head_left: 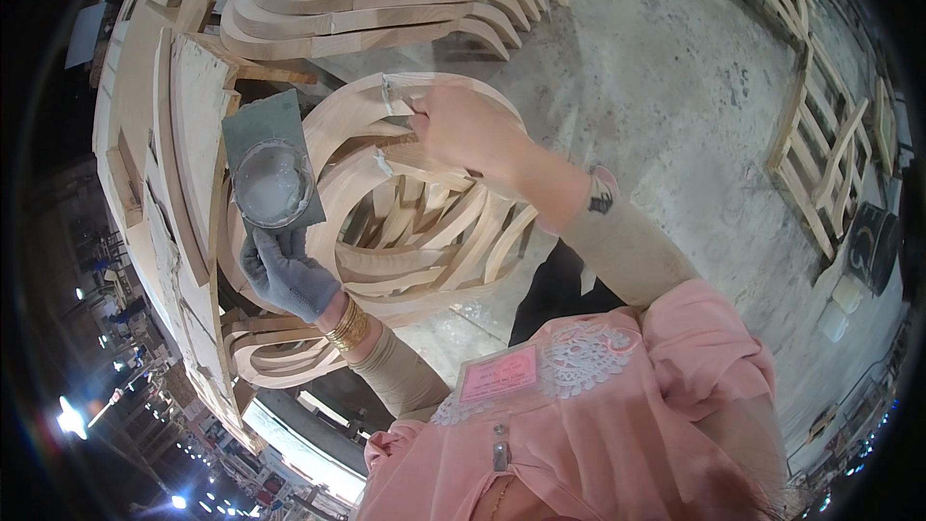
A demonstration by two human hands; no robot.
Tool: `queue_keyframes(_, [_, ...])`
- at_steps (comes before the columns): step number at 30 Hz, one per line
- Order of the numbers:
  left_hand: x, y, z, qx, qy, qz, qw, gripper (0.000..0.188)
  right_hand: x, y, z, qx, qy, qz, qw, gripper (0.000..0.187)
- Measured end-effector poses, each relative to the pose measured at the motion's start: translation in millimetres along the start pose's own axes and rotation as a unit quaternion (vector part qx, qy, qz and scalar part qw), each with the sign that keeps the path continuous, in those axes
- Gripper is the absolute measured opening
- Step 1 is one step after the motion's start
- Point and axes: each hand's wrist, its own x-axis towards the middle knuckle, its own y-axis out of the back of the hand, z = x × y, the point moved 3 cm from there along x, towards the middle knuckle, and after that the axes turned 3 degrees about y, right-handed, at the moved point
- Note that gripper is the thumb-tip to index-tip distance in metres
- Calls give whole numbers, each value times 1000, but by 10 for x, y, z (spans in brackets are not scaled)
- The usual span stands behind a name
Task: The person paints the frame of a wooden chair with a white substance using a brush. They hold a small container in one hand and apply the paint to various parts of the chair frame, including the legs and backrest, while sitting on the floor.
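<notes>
In a grey glove, my left hand [287, 272] grips a round dish of pale paste [273, 183] together with a flat grey-green sheet [262, 125] behind it. My bare right hand [468, 130] is closed at the top of a curved wooden frame piece [362, 101]; whatever its fingers hold is hidden. Beside those fingers, a whitish smear [388, 95] crosses the wood at a joint. A second curved piece [338, 178] lies just below, with a similar pale patch [383, 162] on it.
Several wavy wooden parts [376, 14] stand in a row on the concrete floor [656, 87] beyond. To the left are stacked boards [178, 154]. Slatted wooden frames [820, 145] and a dark bucket [873, 249] are at the right. More curved pieces [424, 256] fill the pile below my hands.
</notes>
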Motion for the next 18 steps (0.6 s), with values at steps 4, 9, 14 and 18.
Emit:
queue_keyframes(4, [38, 92, -13, 7, -7, -5, 1000, 12, -220, -123, 77, -53, 74, 24, 996, 24])
queue_keyframes(9, [3, 5, 10, -16, -7, -10, 1000, 11, -157, -105, 126, -35, 58, 44, 997, 25])
queue_keyframes(14, [25, 72, 16, 7, -11, 2, 1000, 12, -325, -268, 170, -66, 69, 38, 995, 27])
queue_keyframes(18, [-18, 30, 40, 0, -14, 14, 1000, 13, -352, -315, 247, -90, 84, 85, 989, 26])
